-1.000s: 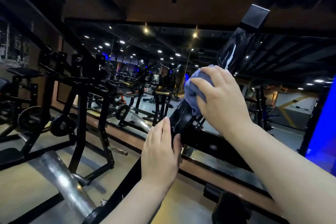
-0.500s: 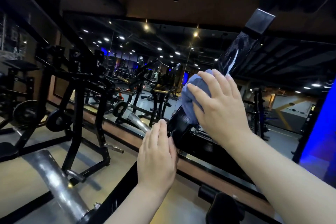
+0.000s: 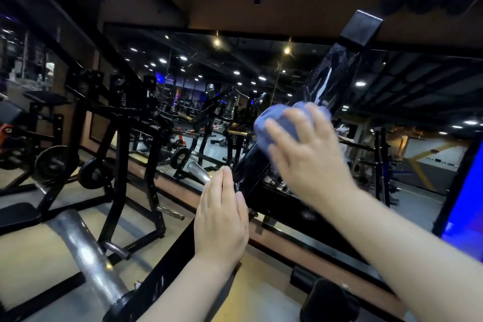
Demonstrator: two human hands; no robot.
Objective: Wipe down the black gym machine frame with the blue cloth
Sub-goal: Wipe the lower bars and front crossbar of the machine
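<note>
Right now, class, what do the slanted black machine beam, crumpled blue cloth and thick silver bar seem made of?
Slanted black machine beam: probably painted steel, glossy; it shows bright streaks. Crumpled blue cloth: soft fabric, perhaps microfibre; it bunches into rounded lumps. Thick silver bar: bare metal, dull sheen with highlights.

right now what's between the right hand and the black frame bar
The blue cloth, bunched under the right hand against the black frame bar, in the head view.

Tan gym floor (image 3: 28, 266), black rack base (image 3: 136, 242) flat on it at left, other machines (image 3: 209, 123) farther back
</note>
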